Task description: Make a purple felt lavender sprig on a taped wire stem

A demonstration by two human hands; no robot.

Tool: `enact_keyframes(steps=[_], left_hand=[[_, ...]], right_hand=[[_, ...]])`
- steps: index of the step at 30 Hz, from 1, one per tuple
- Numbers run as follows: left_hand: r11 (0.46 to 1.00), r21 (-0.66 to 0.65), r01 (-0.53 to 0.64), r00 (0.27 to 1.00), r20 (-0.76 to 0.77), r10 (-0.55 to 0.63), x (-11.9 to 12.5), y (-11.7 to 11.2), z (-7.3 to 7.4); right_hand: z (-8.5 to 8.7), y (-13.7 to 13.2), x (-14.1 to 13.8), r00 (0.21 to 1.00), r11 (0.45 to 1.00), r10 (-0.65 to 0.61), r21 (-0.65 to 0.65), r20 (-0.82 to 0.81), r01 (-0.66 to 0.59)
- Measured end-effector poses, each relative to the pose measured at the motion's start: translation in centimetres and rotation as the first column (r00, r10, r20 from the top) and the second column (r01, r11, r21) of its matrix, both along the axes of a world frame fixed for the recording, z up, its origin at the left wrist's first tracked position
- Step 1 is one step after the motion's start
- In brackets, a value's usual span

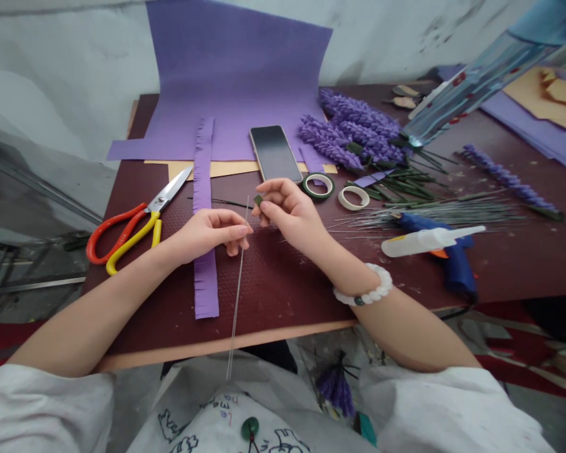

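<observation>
The left hand (211,236) sits just left of centre, fingers curled and closed on a thin straight wire (238,286) near its upper end. The right hand (287,211) pinches a small green strip (258,199) between thumb and forefinger, right beside the wire's tip. Working at the fingertips, as here, seems to give good control, with the strip kept close against the wire. The wire's long axis runs almost straight up and down the frame, top leaning slightly right, from just above the hands past the edge of the maroon table (283,308) towards the lap.

To the left lie orange-and-yellow-handled scissors (122,236) and a fringed purple paper strip (205,251). To the right are a green tape roll (318,187), a white tape roll (353,197), a wire bundle (429,215) and a blue hot glue gun (455,258).
</observation>
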State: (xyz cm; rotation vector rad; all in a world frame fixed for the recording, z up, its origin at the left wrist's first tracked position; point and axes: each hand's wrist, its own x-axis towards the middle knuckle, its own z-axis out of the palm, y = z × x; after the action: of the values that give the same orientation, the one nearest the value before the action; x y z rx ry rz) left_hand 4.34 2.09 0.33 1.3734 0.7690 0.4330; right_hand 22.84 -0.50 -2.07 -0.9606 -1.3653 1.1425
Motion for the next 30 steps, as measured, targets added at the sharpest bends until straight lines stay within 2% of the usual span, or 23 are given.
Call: enact_keyframes(steps=[11,30], left_hand=[[0.997,0.021,0.069,0.996,-0.055,-0.068,-0.2,-0.01,0.09],[0.995,0.01,0.096,0.994,-0.048,-0.096,-0.33,0.11,0.0]], right_hand=[[-0.18,0.02,0.01,1.0,1.0,-0.004,0.018,0.017,0.004],[0.21,-0.06,0.03,0.999,1.0,0.023,0.018,-0.043,-0.022]])
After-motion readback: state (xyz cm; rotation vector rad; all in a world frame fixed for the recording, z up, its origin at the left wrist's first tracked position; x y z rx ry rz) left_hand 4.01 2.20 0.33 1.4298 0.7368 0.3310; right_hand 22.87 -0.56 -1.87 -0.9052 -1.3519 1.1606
